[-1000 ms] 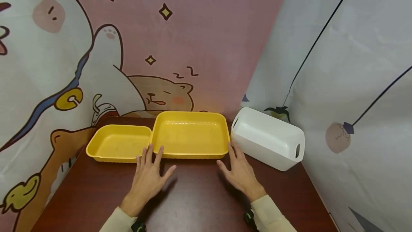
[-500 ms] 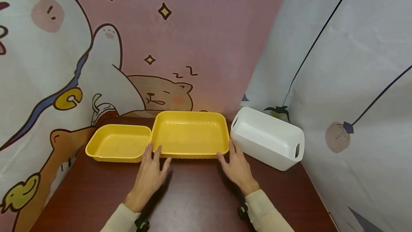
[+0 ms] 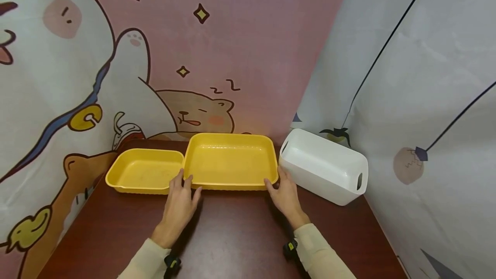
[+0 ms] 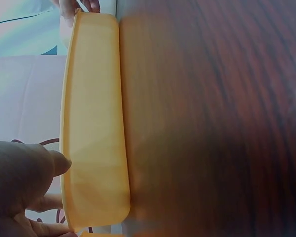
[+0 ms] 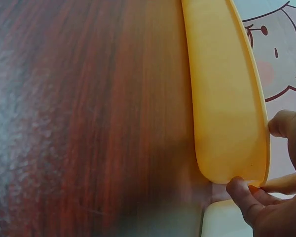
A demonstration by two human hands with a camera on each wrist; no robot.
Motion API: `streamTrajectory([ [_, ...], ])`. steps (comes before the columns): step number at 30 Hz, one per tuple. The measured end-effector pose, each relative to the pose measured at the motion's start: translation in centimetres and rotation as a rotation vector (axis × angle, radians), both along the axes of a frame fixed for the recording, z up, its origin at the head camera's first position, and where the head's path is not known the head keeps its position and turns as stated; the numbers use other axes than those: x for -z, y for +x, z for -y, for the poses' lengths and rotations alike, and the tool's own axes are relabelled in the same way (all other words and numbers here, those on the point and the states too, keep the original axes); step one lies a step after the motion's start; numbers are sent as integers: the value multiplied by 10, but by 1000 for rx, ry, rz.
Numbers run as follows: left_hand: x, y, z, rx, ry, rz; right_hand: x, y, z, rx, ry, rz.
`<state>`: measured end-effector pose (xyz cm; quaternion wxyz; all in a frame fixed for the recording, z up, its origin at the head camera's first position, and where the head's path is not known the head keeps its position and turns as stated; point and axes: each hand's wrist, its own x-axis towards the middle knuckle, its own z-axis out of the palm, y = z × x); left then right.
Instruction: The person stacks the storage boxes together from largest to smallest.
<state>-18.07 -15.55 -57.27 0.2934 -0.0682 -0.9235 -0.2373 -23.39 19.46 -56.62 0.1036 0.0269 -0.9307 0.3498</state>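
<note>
A large shallow yellow tray (image 3: 232, 165) stands on the table. My left hand (image 3: 178, 210) holds its near left corner; in the left wrist view the thumb (image 4: 60, 163) lies at the rim and the fingers (image 4: 47, 228) bend round the corner. At the near right corner my right hand (image 3: 287, 197) grips the same tray. The right wrist view has its thumb (image 5: 282, 123) against the rim and a fingertip (image 5: 237, 186) on the short side wall. Nothing is seen inside the tray.
A smaller yellow tray (image 3: 147, 169) sits close against the large one's left side. To the right, a white bin (image 3: 321, 180) with handle slots stands at an angle. Cartoon-printed cloth walls (image 3: 252, 55) rise behind and right of the dark wood table (image 3: 232, 236).
Both hands have come in from just in front of the large tray to its near corners, and their spread fingers have closed on it. The trays and bin look unmoved.
</note>
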Motion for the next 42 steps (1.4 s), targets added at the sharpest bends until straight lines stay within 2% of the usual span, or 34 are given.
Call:
streamTrajectory([
  [12,0,1,3,-3,-1,93,5,1,1,19,-8,10],
  [27,2,3,4,1,-1,75,5,3,-3,-9,8,-58],
  [33,4,4,4,5,0,89,3,7,-5,-31,7,-25],
  [42,4,6,6,20,0,75,2,8,-9,-62,70,-13],
])
